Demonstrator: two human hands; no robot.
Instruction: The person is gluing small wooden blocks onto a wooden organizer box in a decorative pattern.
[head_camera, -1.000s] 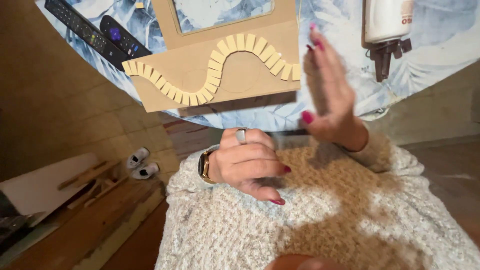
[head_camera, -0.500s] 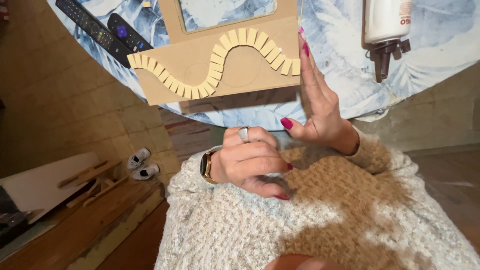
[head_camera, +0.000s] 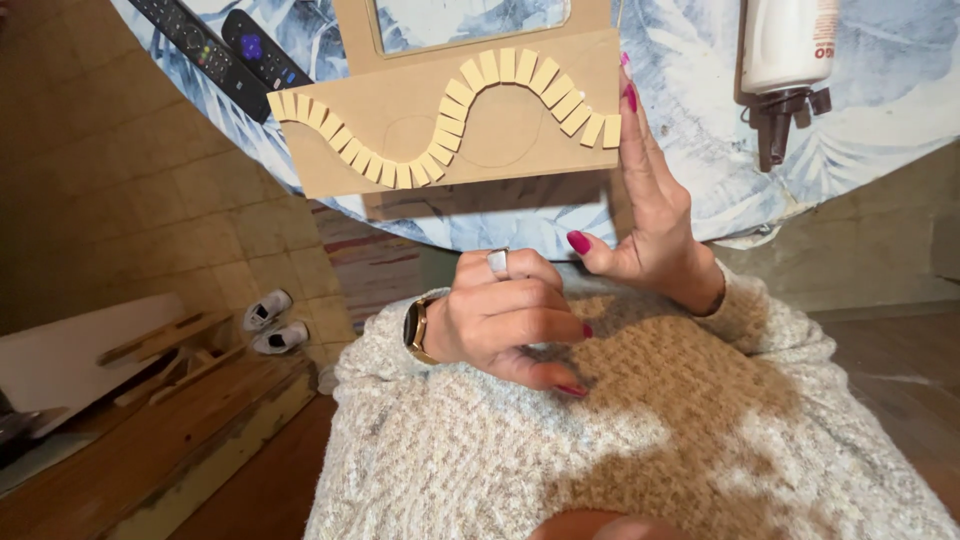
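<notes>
— What are the hands doing?
— The right hand (head_camera: 650, 215) is open, fingers straight, pressed against the right edge of the brown cardboard panel with a wavy row of pale tabs (head_camera: 450, 125). The left hand (head_camera: 505, 320) is curled loosely, empty, against the knitted sweater (head_camera: 620, 440).
— And the panel?
— On the blue-patterned table (head_camera: 680, 80), near two black remotes (head_camera: 225, 50).
</notes>
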